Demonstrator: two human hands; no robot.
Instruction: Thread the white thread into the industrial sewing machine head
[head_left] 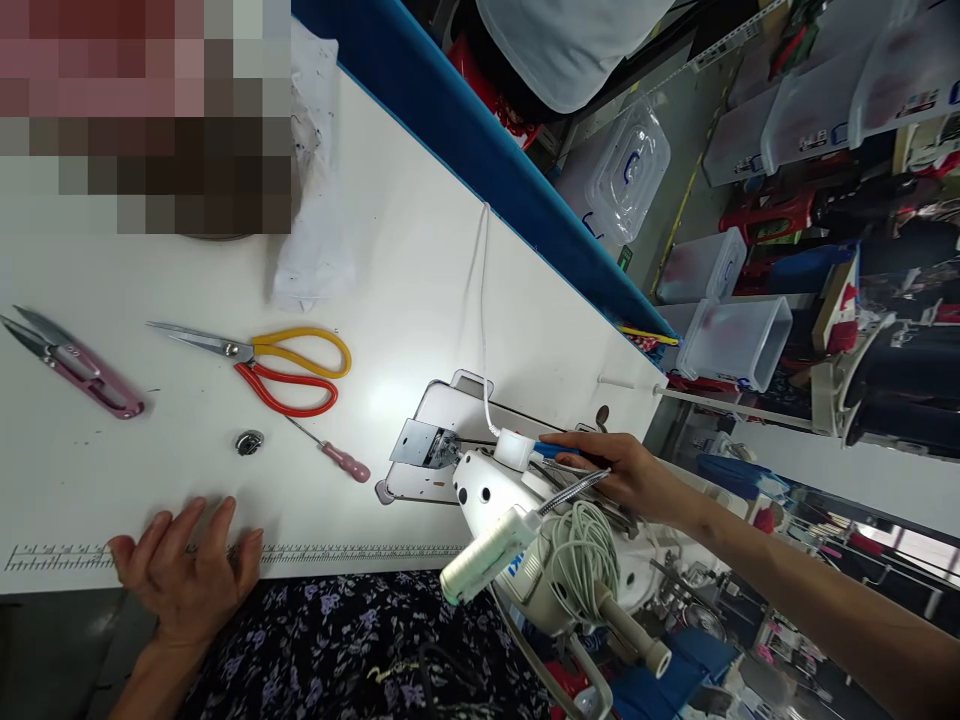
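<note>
Head view: right hand [626, 470] fingers pinch a blue tool [556, 451]; left hand [187, 570] fingers spread on table [420, 260].

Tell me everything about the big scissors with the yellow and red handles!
The scissors lie flat on the white table, blades shut and pointing left. The blades look like shiny grey metal, long and thin. One loop handle is yellow, the other red, and they look plastic-coated. No hand touches them. A pink-handled screwdriver lies just below the red handle, and I cannot tell if they touch. A small pink thread snipper lies further left.
</note>
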